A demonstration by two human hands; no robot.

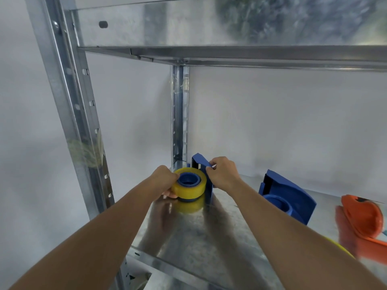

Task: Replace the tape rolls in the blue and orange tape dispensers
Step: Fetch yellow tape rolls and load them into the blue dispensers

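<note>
The left hand point(165, 176) is gripping the translucent yellow roll of packing tape point(189, 185), fingers curled under its outer wall and thumb over the top edge — a hold that is probably steadying the roll while it sits on the round blue plastic hub point(189, 180) showing through its core. The right hand point(222, 174) is pinching the upright front flap of the blue plastic tape dispenser point(204, 174), thumb and forefinger closing on its top edge; it looks as though this hand is bracing the frame so that the roll can be seated, or feeding the tape end toward the cutter. Which of the two, I cannot tell.

The dispenser is standing in the back left corner of the galvanised metal shelf point(188, 237), just beside the slotted steel upright point(180, 114), which likely gives it something to press against.

Further right, well apart from the hands, a second blue plastic dispenser point(293, 195) is lying with no roll on its hub, apparently waiting for a roll. Beyond it, the orange plastic tape dispenser point(364, 222) is lying at the frame's edge, blurred, with a sliver of another yellow roll point(340, 246) near it. So the orange one seems not yet attended to.
</note>
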